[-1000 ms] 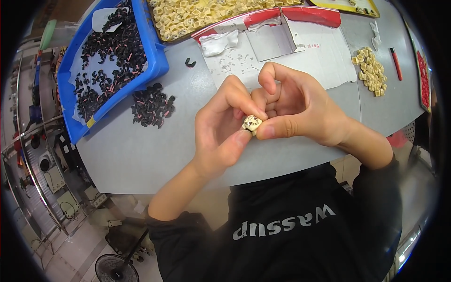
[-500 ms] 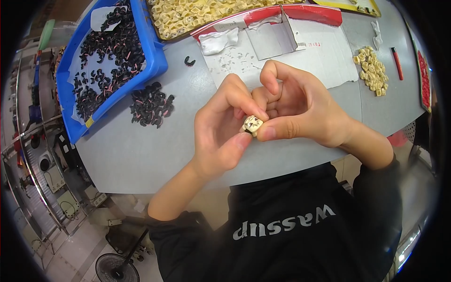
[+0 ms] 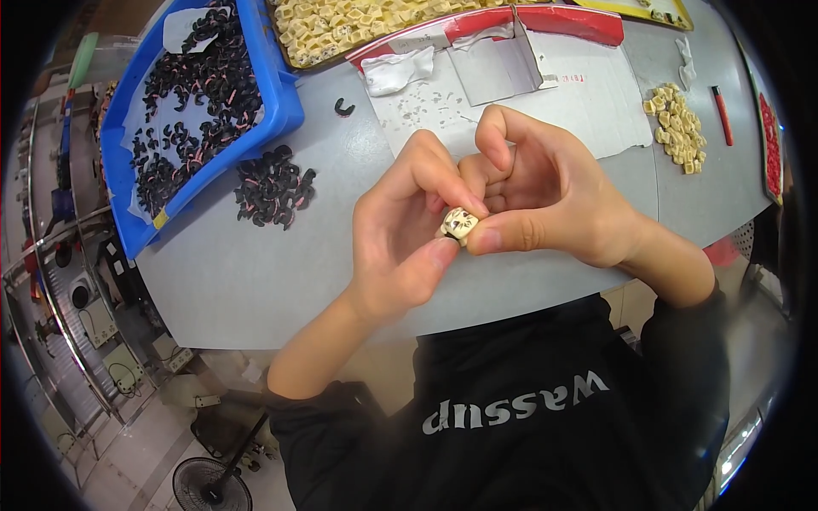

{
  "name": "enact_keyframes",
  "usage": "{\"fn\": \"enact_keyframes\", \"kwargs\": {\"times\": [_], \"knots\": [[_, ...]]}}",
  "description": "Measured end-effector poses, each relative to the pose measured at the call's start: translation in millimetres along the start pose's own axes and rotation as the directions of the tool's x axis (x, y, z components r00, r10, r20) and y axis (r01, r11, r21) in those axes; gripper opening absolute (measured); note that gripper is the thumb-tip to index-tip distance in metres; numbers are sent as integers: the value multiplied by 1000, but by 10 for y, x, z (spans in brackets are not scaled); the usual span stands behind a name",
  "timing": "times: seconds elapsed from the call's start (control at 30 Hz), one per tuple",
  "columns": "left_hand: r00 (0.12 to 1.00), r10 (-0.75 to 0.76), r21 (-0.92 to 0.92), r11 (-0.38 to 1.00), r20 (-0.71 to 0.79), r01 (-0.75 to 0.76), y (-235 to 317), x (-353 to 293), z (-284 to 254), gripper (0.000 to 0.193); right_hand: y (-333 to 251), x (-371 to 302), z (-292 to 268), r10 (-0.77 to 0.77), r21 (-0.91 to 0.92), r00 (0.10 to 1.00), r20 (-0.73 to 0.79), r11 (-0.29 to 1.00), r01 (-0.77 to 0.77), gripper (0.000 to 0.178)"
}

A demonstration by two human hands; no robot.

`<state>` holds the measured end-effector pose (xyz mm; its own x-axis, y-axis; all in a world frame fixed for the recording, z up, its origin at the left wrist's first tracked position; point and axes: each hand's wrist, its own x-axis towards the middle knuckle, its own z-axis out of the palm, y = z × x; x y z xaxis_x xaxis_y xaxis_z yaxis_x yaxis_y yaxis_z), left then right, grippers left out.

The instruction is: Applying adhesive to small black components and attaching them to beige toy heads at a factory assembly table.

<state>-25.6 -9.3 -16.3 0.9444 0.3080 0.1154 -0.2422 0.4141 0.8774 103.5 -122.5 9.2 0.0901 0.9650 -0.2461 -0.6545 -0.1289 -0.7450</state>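
Note:
Between my two hands is a small cream figurine head with dark painted face markings. My left hand pinches it from the left between thumb and fingertips; a dark bit shows by the left thumb tip, too small to make out. From the right, my right hand presses its thumb against the same piece, its other fingers curled behind. A heap of black curved pieces with pink edges lies left of my hands on the grey table. One single black curved piece lies farther back.
A blue bin of black curved pieces stands at the left. Behind are a tray of cream pieces and an opened cardboard box with a crumpled tissue. A cream pile and a red marker lie right.
The figurine head has tilted very slightly between my fingertips. Both hands keep their place and their hold on it.

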Motion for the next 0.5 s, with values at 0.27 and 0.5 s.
{"fn": "enact_keyframes", "kwargs": {"times": [0.27, 0.5], "knots": [[1000, -12, -17, 1000, 2, 12, -5, -5, -1, 26, -7, -6, 3, -2, 6, 1000, -3, 1000, 2, 42], [1000, -4, -9, 1000, 3, 4, -6, -5, -7, 26, 7, 0, -2, -9, 5, 1000, 4, 1000, 9, 42]]}}
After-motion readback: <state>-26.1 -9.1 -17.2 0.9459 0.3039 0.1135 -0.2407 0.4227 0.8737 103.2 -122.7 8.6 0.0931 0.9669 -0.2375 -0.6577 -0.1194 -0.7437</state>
